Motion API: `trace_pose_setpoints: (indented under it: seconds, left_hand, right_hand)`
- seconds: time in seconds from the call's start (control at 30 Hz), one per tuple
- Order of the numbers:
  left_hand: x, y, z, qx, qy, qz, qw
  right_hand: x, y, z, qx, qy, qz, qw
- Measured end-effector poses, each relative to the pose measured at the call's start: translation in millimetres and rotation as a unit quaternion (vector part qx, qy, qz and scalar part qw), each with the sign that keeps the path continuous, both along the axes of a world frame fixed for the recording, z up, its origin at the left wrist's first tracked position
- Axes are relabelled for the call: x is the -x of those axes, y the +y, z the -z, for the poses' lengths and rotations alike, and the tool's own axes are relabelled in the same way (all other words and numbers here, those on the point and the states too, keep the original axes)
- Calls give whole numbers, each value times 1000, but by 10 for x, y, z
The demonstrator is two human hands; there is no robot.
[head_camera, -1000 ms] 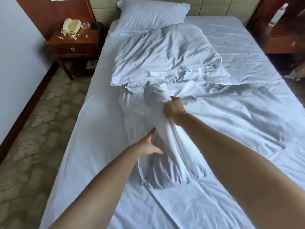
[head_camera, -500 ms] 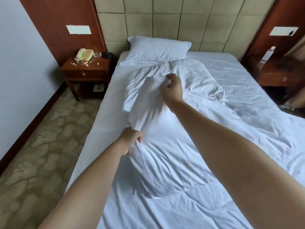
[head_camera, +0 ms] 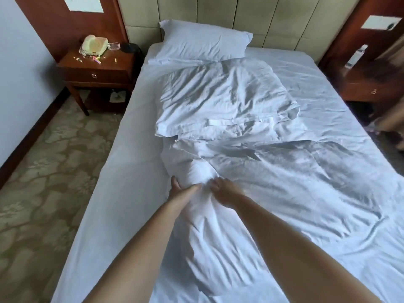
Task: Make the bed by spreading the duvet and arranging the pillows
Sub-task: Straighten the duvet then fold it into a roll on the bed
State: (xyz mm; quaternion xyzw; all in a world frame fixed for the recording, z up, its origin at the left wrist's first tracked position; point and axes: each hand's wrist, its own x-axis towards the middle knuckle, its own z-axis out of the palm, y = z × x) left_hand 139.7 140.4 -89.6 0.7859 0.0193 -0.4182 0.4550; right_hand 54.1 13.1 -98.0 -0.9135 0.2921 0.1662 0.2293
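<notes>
— Gripping the bunched white duvet (head_camera: 218, 226) with both hands now: left hand (head_camera: 182, 191) and right hand (head_camera: 225, 193) side by side, almost touching, each grip clenched on the same gathered lump of cloth.

— Different from half a second back?

— Yes. Then held high and apart, right hand stretched toward the pillow (head_camera: 203, 41) at the headboard, left hand lower on the edge. Now dropped low and drawn together, near the left-middle of the bed (head_camera: 122, 171).

— And the duvet itself?

— Lying in a long crumpled roll down the middle, from between the forearms up to a folded, rumpled slab (head_camera: 220, 101) just below the pillow. Not spread; bare sheet on the left side and at the far right.

— Meaning for the task?

— Probably a shake or a fresh hold on a corner, searching for the edge inside the bundle. Spreading barely begun, by the look of it. Only one pillow plainly visible, set at the head; whether the slab is a second pillow or more duvet, cannot tell.

— Anything alongside?

— Nightstand (head_camera: 98, 71) at the left with a phone (head_camera: 94, 44) on top.
</notes>
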Motion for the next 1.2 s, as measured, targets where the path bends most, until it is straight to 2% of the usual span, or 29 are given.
trace_pose_setpoints:
  seconds: [0.07,0.13,0.2,0.23,0.27,0.33,0.4,0.43,0.5,0.6,0.7,0.8,0.87,0.93,0.97,1.0,1.1,1.13,1.2]
  left_hand:
    - [-43,-189,-7,-3,-23,11,1000]
    - [-100,-327,10,-25,-57,31,998]
    - [-150,-398,27,-78,-123,92,985]
    - [-152,-415,11,-129,-173,128,968]
    - [-157,-433,21,-186,-240,165,938]
    - [-158,-510,18,-264,-396,255,842]
    - [-161,-642,9,-263,-468,364,761]
    - [-161,-713,24,-258,-462,413,741]
    - [-164,-846,78,-260,-415,473,732]
    - [-124,-991,199,-261,-323,516,749]
    - [-106,-1075,269,-272,-284,523,756]
    - [-193,-1204,178,-329,-301,547,708]
    - [-273,-1267,160,-348,-348,561,666]
    - [-335,-1277,211,-355,-360,593,626]
    - [-361,-1256,281,-360,-335,608,624]
    - [-396,-1221,361,-357,-294,613,640]
    - [-512,-1130,488,-318,-116,591,732]
    - [-522,-1129,474,-316,-76,576,750]
    - [-488,-1134,440,-325,-67,572,750]
  right_hand:
    - [52,-132,-111,46,-62,76,994]
    - [77,-265,-223,108,-128,103,980]
    - [89,-415,-320,128,-136,107,976]
    - [90,-508,-344,136,-118,111,977]
    - [96,-613,-355,148,-96,115,978]
    - [144,-838,-316,152,-32,130,979]
    - [214,-1040,-215,78,86,145,983]
    - [254,-1124,-141,16,155,142,978]
    - [350,-1151,-68,-53,263,110,957]
    - [380,-1225,-133,26,313,7,949]
    - [304,-1384,-229,133,240,-21,961]
    - [207,-1524,-164,289,71,-124,947]
    - [166,-1599,-36,233,40,-121,964]
    - [109,-1685,69,147,82,-93,981]
    - [76,-1715,118,136,116,-105,978]
    - [41,-1727,178,137,148,-127,971]
    - [-32,-1708,396,73,240,-145,957]
    - [-28,-1695,468,46,279,-134,950]
    - [31,-1623,559,22,344,-136,929]
